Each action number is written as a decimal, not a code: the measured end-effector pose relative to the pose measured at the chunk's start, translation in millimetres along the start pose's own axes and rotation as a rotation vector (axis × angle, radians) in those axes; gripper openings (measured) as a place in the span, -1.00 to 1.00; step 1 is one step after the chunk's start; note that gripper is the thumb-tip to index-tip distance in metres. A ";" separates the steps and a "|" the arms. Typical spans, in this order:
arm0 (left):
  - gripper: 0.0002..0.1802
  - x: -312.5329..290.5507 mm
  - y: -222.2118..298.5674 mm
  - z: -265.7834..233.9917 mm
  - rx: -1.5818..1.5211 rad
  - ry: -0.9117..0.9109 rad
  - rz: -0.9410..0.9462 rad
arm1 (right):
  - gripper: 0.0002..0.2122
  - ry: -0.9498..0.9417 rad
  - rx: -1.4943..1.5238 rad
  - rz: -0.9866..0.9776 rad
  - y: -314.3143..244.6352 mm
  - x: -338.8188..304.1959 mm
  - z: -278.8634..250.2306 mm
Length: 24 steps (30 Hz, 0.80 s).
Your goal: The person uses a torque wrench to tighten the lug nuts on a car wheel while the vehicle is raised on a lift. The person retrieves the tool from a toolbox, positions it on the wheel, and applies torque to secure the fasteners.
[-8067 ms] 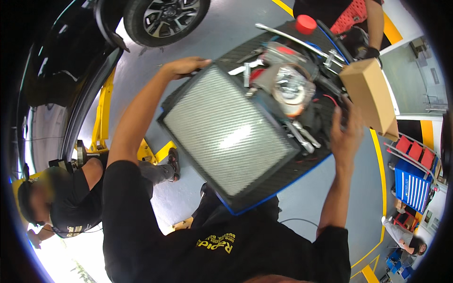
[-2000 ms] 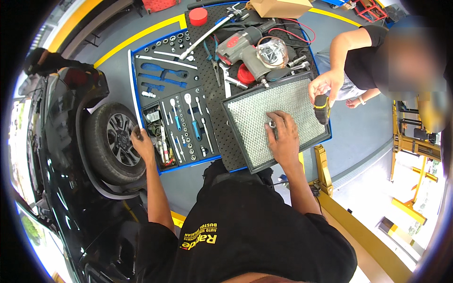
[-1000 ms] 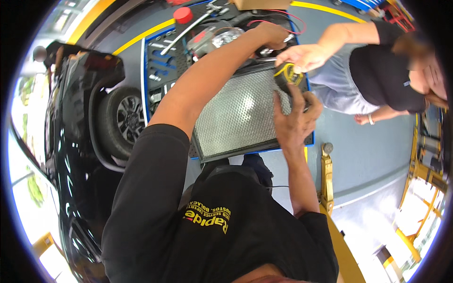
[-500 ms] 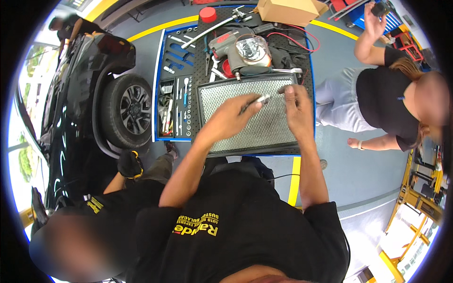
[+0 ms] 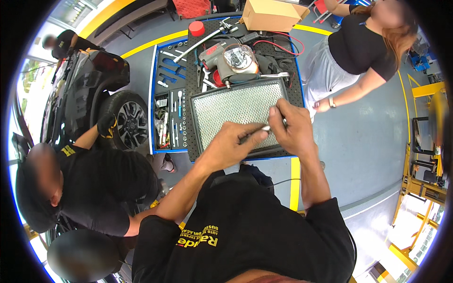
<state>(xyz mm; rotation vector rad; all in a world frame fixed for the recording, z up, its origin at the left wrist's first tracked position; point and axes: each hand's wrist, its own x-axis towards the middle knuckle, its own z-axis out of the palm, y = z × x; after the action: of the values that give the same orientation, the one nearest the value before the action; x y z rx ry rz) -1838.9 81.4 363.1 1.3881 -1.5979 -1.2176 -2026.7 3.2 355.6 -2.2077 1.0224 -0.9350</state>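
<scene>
One small pale piece sat pinched in left hand, right hand curled narrow at its end, above dark-framed silver panel. Firm grip seemed wise, lest it slip. Beyond, impact wrench lay on perforated surface.

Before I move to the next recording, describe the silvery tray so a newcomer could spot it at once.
Start at the blue-edged tool cart. On the near part of its black perforated top, below the grey-and-red power tool, lies the tray, partly hidden by the left hand and right hand. Its silvery, textured surface inside a black rim sets it apart from its darker neighbours.
</scene>
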 end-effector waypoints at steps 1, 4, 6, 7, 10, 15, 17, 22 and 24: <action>-0.61 -2.1 4.3 0.8 -0.041 -0.016 -0.016 | -0.75 0.002 -0.037 -0.036 -3.5 -2.7 -6.8; -0.64 -7.8 15.8 3.0 -0.047 -0.056 0.031 | -0.78 0.052 -0.108 -0.139 -15.2 -10.5 -14.9; -0.67 -12.4 11.0 8.7 -0.065 0.000 0.161 | -0.77 0.068 -0.111 -0.155 -21.5 -12.0 -12.3; -0.66 -13.0 9.8 7.7 -0.083 -0.029 0.134 | -0.77 0.066 -0.101 -0.180 -27.1 -10.6 -6.9; -0.62 -18.4 -1.4 4.2 -0.048 0.067 0.196 | -0.81 -0.001 -0.145 -0.118 -41.9 -5.5 -4.6; -0.57 -31.2 -7.8 -21.4 0.135 0.193 0.193 | -0.78 0.077 0.019 -0.021 -40.7 -7.3 8.1; -0.57 -50.9 -24.5 -28.3 0.122 0.272 0.171 | -0.75 0.093 0.032 0.044 -38.7 -6.4 15.2; -0.58 -85.5 -53.8 -41.9 0.094 0.334 -0.002 | -0.70 0.209 -0.007 0.122 -15.7 -0.2 -20.0; -0.58 -93.2 -68.8 -37.4 0.078 0.390 0.000 | -0.56 0.374 0.034 0.118 -38.8 10.9 -43.2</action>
<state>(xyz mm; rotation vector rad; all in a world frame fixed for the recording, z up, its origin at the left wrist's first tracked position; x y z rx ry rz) -1763.2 165.3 317.7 1.5626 -1.3801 -0.8266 -2037.8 9.4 413.3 -1.9614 1.2759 -1.3311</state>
